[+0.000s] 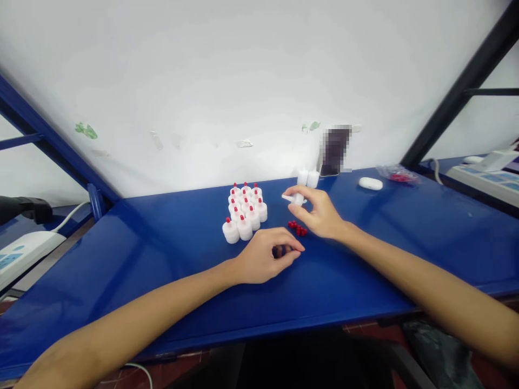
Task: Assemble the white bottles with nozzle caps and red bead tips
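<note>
My right hand (320, 213) grips a small white bottle (298, 199), tilted with its bare nozzle pointing left. Below that hand a small pile of red caps (300, 230) lies on the blue table. My left hand (267, 255) is closed in a pinch, thumb and index fingertips together just in front of the caps. Whatever may be between those fingertips is too small to make out. Beyond the left hand stand several white bottles (245, 228) in close rows, upright, each topped with a red cap.
Two white bottles (308, 178) stand by the wall, beside a phone (335, 151) leaning upright. A white oval case (370, 183) and a clear bag with red pieces (399, 175) lie at the back right of the blue table (162, 243). Power strips (486, 175) sit beyond the frame posts.
</note>
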A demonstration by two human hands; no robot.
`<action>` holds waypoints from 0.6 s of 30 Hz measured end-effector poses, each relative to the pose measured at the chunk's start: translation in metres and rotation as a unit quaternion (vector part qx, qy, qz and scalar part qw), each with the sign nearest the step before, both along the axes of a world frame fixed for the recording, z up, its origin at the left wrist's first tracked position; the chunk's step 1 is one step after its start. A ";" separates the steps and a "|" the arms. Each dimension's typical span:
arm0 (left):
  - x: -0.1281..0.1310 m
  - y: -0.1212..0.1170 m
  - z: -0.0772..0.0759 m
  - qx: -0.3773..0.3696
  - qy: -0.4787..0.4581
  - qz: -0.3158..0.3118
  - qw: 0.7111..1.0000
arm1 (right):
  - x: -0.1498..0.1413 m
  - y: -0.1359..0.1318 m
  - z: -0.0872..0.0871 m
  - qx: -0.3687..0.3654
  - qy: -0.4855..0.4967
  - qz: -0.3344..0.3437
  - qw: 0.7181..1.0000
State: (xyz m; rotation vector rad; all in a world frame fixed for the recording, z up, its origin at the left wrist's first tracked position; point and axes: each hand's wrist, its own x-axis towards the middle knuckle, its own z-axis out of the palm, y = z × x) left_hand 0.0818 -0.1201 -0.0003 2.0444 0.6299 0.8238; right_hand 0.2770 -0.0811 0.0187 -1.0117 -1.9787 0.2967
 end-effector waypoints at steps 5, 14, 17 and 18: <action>0.007 -0.003 -0.003 -0.253 -0.114 0.036 0.960 | 0.009 -0.005 0.000 0.044 -0.010 -0.008 0.999; 0.006 0.009 -0.007 -0.395 -0.227 0.068 0.888 | 0.005 -0.010 0.003 0.176 -0.114 0.107 0.972; 0.005 0.009 -0.006 -0.408 -0.245 0.058 0.878 | 0.007 -0.008 0.003 0.194 -0.117 0.113 0.967; 0.005 0.009 -0.006 -0.411 -0.246 0.054 0.876 | 0.007 -0.007 0.003 0.195 -0.119 0.108 0.968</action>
